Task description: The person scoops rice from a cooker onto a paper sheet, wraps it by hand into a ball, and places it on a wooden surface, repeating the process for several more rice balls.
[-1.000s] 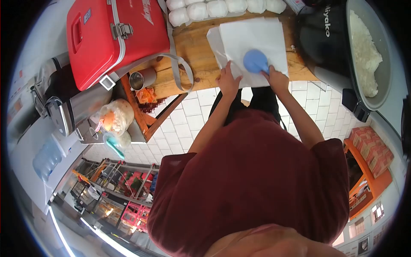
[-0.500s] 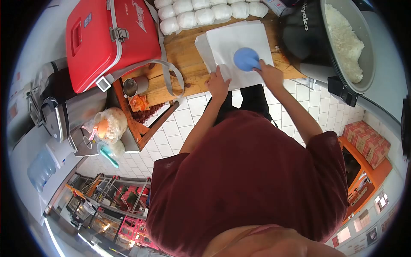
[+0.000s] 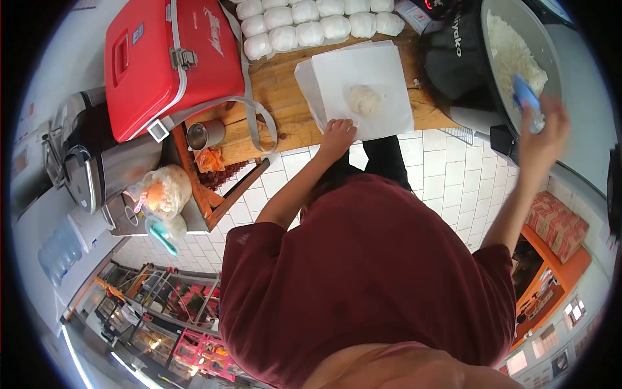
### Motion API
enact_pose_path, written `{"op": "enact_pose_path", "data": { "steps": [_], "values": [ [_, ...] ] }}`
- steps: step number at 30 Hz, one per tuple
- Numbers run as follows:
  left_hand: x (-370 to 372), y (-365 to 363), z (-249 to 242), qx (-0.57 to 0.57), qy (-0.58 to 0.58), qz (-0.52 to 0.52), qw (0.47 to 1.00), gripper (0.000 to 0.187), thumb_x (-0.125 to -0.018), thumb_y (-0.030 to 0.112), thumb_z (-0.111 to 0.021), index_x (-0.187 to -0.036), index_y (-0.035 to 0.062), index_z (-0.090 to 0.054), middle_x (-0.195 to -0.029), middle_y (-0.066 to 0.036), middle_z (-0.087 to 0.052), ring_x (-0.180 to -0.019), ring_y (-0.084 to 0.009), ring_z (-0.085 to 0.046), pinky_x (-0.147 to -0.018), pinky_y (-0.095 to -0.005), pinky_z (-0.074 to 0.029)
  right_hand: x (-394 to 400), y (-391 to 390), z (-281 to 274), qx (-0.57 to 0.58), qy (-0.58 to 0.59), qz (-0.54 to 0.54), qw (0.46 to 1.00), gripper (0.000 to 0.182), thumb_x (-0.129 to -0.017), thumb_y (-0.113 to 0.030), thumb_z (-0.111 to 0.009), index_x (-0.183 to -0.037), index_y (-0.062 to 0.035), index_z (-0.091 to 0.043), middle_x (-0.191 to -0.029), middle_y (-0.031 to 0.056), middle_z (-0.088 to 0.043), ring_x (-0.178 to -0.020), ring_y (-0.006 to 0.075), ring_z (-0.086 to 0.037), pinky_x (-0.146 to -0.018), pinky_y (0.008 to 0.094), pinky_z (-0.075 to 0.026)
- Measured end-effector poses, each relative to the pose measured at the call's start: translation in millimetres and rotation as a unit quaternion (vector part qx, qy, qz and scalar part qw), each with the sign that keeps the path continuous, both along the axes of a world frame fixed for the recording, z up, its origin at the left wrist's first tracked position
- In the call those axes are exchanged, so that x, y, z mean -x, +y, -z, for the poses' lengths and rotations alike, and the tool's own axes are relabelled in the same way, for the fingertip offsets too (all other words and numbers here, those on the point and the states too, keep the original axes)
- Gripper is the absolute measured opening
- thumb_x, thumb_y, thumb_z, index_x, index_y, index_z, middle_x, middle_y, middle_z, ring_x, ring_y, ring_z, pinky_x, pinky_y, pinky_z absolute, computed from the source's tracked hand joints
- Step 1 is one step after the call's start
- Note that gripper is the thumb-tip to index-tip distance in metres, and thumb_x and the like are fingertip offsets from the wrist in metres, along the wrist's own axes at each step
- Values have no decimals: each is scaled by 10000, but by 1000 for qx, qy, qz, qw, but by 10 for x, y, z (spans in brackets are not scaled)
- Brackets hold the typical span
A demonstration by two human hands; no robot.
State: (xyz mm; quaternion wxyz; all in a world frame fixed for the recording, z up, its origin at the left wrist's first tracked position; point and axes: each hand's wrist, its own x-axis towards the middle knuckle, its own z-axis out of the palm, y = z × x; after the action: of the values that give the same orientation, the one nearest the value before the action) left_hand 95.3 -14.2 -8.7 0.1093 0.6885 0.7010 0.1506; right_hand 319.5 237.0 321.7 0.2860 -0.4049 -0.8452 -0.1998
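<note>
My left hand (image 3: 339, 139) rests on the near edge of a stack of white paper sheets (image 3: 330, 71), its fingers lying on top. A small flattened mound of cooked rice (image 3: 366, 100) sits on the top sheet, just beyond those fingers. At the right, my right hand (image 3: 545, 129) grips a small blue bowl (image 3: 525, 92) at the mouth of the black rice cooker (image 3: 453, 78). The bowl is tilted against the white rice (image 3: 512, 48) inside, and some rice shows by my fingers. Motion blurs this hand slightly.
Rows of white wrapped bundles (image 3: 308, 34) line the back of the wooden table (image 3: 278, 84). A red cooler box (image 3: 175, 65) with a grey strap stands at the left. Nearby are a metal cup (image 3: 206, 134) and a clear bag of food (image 3: 170, 188).
My right hand has moved from the paper to the rice cooker, carrying the blue bowl. The rice mound on the paper is now uncovered. My left hand stays at the paper's edge.
</note>
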Motion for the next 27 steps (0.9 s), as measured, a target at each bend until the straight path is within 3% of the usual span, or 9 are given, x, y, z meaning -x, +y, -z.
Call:
{"op": "enact_pose_path", "data": {
  "steps": [2, 3, 4, 6, 7, 11, 15, 21, 27],
  "values": [
    [64, 57, -85, 4, -35, 14, 999, 272, -733, 259, -699, -937, 99, -617, -1080, -43, -564, -1060, -234, -513, -901, -410, -399, 189, -229, 486, 342, 42, -190, 919, 204, -709, -102, -728, -896, -89, -649, -927, 52, -650, -887, 245, -609, -795, 364, -474],
    [99, 85, -126, 4, -70, 28, 997, 219, -752, 248, -681, -897, 93, -626, -1040, -39, -585, -1028, -232, -536, -870, -391, -427, 264, -327, 1000, 346, 16, -325, 880, 230, -685, -116, -743, -895, -98, -650, -902, 47, -645, -863, 240, -610, -776, 357, -476],
    [133, 93, -132, 6, -69, 28, 997, 219, -752, 248, -681, -897, 93, -626, -1040, -39, -585, -1028, -232, -536, -870, -391, -427, 395, -511, 1312, 492, 21, -325, 808, 252, -667, -138, -752, -892, -95, -648, -913, 42, -638, -891, 247, -599, -787, 357, -473],
    [207, 105, -132, 45, -136, 62, 988, 185, -780, 243, -652, -858, 76, -639, -955, -55, -622, -952, -250, -580, -809, -375, -471, 351, -674, 2233, 519, -93, -348, 775, 291, -683, -211, -748, -941, -117, -652, -999, 18, -620, -990, 229, -562, -835, 367, -451],
    [235, 106, -121, 47, -134, 59, 988, 185, -780, 243, -652, -858, 76, -639, -955, -55, -622, -952, -250, -580, -809, -375, -471, 334, -776, 2498, 480, -139, -324, 803, 295, -704, -237, -731, -973, -142, -657, -1035, 4, -607, -1014, 221, -548, -845, 367, -440],
    [333, 117, -90, 86, -193, 42, 977, 163, -809, 210, -613, -849, 59, -660, -910, -84, -649, -889, -282, -603, -782, -385, -489, 306, -777, 3060, 411, -168, -347, 826, 164, -761, -249, -656, -898, -159, -671, -996, -20, -612, -980, 200, -552, -797, 362, -437],
    [393, 122, -133, 125, -202, 50, 970, 144, -821, 162, -583, -875, 71, -681, -913, -105, -654, -866, -301, -601, -773, -389, -486, 371, -642, 3086, 469, -143, -325, 809, 94, -709, -227, -694, -761, -150, -685, -808, -28, -630, -853, 186, -580, -725, 357, -450],
    [433, 230, 25, 242, -213, 26, 946, 91, -702, 159, -684, -732, 74, -693, -848, -132, -634, -804, -303, -602, -712, -396, -488, 577, -528, 3030, 524, -278, -312, 742, 183, -709, -330, -711, -745, -161, -650, -818, -7, -594, -908, 216, -561, -738, 395, -456],
    [389, 222, 97, 201, -200, 8, 959, 143, -605, 208, -752, -664, 96, -687, -820, -126, -587, -791, -329, -587, -710, -408, -504, 640, -532, 3066, 501, -328, -335, 728, 224, -734, -338, -710, -737, -141, -604, -902, 23, -547, -978, 243, -506, -752, 395, -442]
  ]
}}
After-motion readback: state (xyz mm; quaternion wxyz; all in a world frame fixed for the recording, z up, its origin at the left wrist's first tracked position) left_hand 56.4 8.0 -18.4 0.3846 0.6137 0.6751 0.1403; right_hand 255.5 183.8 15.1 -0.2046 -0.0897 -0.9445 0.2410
